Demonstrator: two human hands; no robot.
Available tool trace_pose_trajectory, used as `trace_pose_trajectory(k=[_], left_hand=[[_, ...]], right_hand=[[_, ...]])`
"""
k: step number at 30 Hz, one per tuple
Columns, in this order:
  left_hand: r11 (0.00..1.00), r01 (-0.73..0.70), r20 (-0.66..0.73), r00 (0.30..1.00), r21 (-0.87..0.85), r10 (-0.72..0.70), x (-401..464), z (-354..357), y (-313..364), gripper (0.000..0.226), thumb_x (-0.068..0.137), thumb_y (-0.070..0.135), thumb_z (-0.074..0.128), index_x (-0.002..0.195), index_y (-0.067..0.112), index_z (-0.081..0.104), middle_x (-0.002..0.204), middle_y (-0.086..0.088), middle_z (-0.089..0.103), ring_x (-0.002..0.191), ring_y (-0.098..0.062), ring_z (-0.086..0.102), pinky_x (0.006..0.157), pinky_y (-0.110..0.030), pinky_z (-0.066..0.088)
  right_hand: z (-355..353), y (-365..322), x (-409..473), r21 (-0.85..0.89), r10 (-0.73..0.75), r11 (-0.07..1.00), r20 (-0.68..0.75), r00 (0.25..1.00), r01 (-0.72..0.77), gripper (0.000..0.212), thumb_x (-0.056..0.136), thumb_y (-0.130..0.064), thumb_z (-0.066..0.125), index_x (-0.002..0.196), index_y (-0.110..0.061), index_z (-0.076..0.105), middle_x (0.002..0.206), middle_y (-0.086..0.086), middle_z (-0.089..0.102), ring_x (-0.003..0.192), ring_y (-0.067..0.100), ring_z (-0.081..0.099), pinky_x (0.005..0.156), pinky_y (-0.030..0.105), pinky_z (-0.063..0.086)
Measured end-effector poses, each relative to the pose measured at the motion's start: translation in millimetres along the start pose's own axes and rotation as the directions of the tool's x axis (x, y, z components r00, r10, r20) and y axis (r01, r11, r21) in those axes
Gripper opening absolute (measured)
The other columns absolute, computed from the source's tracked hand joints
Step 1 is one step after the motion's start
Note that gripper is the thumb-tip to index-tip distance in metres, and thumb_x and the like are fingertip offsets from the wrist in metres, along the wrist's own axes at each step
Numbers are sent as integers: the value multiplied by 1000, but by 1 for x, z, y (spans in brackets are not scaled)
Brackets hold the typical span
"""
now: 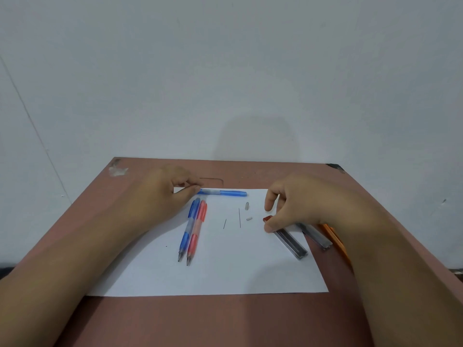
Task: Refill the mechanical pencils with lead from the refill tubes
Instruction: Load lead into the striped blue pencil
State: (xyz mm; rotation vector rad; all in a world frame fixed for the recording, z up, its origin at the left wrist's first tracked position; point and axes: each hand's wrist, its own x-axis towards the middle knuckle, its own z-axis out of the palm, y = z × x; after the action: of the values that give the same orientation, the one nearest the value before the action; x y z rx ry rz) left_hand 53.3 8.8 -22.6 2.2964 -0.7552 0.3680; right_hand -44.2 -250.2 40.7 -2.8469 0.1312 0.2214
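Reddish-brown laminate covered the desk [250, 321], with a white paper sheet [225, 271] lying at its centre. The left hand [160, 196], at ten o'clock on the sheet, pinched the tip end of a blue mechanical pencil [225, 192] lying crosswise along the far edge. The right hand [300, 206], at two o'clock, had thumb and curled fingers around the red-capped end of a dark refill tube [290, 242]; the index finger was raised. A second refill tube [317, 237] lay just beside it, partly under the wrist, with an orange object [335, 237] behind.

Between the hands lay a small grey cap [247, 206], a white eraser piece [248, 218] and two loose leads [239, 217]. A blue pencil [188, 230] and a red pencil [196, 232] lay side by side, touching, tips toward six o'clock.

A plain pale wall [225, 71] rose behind. The sheet's near half lay bare.
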Motion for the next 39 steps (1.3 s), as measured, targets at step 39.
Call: trace_pose_trajectory(k=[39], left_hand=[[898,-164,-36,986,-409,164,-13,-9,41,10,87,46,70,95,47,75,73,24,73,65,-6,67,57,-15,51]], right_hand=[[24,-41,-7,736,-241,575,-264,934,357,45,77,-3,84,61,-29,50,87,12,74,72,20,61,66,36,52]])
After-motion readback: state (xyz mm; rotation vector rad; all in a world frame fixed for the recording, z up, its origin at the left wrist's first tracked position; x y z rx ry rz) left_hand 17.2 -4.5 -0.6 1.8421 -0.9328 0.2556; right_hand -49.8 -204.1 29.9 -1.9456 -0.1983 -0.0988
